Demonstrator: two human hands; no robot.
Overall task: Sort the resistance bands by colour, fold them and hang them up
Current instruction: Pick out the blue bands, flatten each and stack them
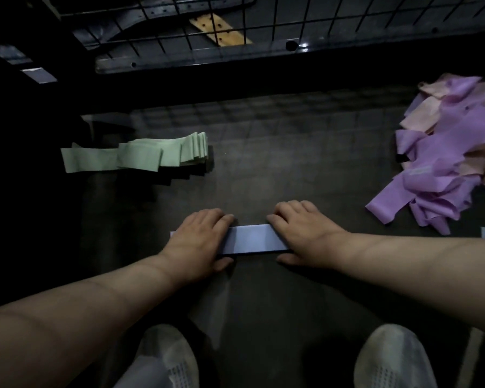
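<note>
Far left: green stack (pixel 163 154), folded bands fanned in a row on the dark surface, well apart from the work. Centre, near the person: blue band (pixel 252 239), a flat, pale, straight-edged strip lying crosswise; it looks folded, though the layer count is not visible. Left hand (pixel 199 239) lies flat over its left end, fingers extended, thumb past the near edge. Right hand (pixel 300 233) presses the right end the same way, thumb on the near side; the hands are apart with bare band between them. Step in hand, judged: flattening the fold. To do it well, keep the edges aligned, press evenly outward to set the crease, and release only once the strip lies flat. Right: heap (pixel 445 152) of purple and pink bands, loose, tangled, unsorted.
</note>
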